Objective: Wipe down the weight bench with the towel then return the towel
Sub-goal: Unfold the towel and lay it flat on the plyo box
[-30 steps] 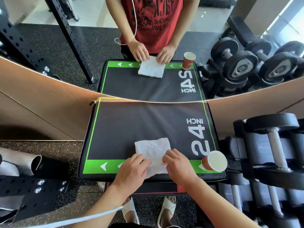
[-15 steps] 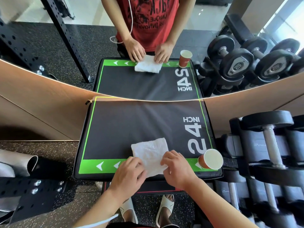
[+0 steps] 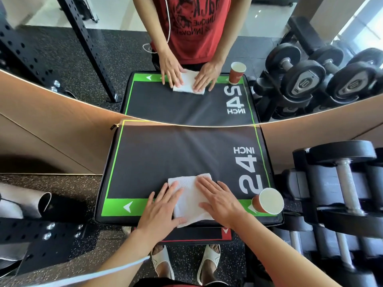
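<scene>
A folded white towel (image 3: pixel 189 195) lies on the near edge of a black padded platform (image 3: pixel 165 154) with a green border and "24 INCH" printed on it. My left hand (image 3: pixel 161 210) lies flat on the towel's left side, fingers spread. My right hand (image 3: pixel 219 200) presses flat on its right side. The towel's near end hangs slightly over the platform's front edge.
A red paper cup (image 3: pixel 267 201) stands on the platform's near right corner. Dumbbells on a rack (image 3: pixel 344 183) fill the right. A mirror (image 3: pixel 103 69) behind the platform reflects the scene. A black steel frame (image 3: pixel 41 235) sits at lower left.
Both hands have gone from pinching the towel's near edge to lying flat on top of it with fingers spread. The towel looks smoothed and folded narrower.
</scene>
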`<move>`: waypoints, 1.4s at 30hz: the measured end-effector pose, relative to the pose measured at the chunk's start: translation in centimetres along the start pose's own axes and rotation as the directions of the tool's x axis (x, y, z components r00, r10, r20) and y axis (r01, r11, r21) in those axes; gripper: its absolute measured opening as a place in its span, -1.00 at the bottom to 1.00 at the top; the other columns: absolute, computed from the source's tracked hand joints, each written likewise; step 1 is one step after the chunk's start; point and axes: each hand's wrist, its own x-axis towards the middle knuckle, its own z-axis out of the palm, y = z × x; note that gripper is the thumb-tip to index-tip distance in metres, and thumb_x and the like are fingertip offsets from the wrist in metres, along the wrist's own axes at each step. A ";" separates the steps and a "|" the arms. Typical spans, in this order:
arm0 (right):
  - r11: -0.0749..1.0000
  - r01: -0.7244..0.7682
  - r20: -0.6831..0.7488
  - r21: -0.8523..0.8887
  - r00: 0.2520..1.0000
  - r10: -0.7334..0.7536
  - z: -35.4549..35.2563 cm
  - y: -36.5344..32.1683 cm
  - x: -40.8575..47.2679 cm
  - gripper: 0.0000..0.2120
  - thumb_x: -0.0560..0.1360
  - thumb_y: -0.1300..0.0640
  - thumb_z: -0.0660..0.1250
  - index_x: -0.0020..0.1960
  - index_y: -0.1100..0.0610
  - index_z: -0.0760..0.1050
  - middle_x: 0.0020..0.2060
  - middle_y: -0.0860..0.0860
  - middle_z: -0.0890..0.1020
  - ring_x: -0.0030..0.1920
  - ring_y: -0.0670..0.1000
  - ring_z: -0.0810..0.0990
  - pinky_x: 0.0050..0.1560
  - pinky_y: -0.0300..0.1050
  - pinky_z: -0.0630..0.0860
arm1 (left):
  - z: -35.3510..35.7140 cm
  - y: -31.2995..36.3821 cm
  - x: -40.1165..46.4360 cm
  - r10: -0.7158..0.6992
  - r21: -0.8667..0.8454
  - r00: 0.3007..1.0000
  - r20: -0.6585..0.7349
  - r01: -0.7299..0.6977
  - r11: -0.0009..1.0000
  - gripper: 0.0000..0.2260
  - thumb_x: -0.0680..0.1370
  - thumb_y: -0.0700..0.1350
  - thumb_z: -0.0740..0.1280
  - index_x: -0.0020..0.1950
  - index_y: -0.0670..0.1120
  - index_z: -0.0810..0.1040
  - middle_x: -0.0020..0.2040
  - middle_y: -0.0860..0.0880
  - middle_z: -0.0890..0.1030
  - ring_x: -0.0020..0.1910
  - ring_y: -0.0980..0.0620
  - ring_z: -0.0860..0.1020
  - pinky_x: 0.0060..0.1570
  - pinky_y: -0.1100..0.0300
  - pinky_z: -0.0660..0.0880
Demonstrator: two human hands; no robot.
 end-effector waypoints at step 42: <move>0.980 0.172 -0.413 0.104 0.903 -0.115 2.0 -2.1 2.1 -0.82 0.41 0.25 0.51 -0.03 0.03 0.72 -0.07 -0.08 0.60 -0.13 0.04 0.57 -0.24 -0.03 0.57 | -0.7 -4.4 1.5 0.187 -0.064 0.918 -0.350 -0.222 0.973 -0.87 0.43 -0.09 0.62 -0.08 0.08 0.75 0.24 0.07 0.65 0.17 0.01 0.61 0.16 0.06 0.54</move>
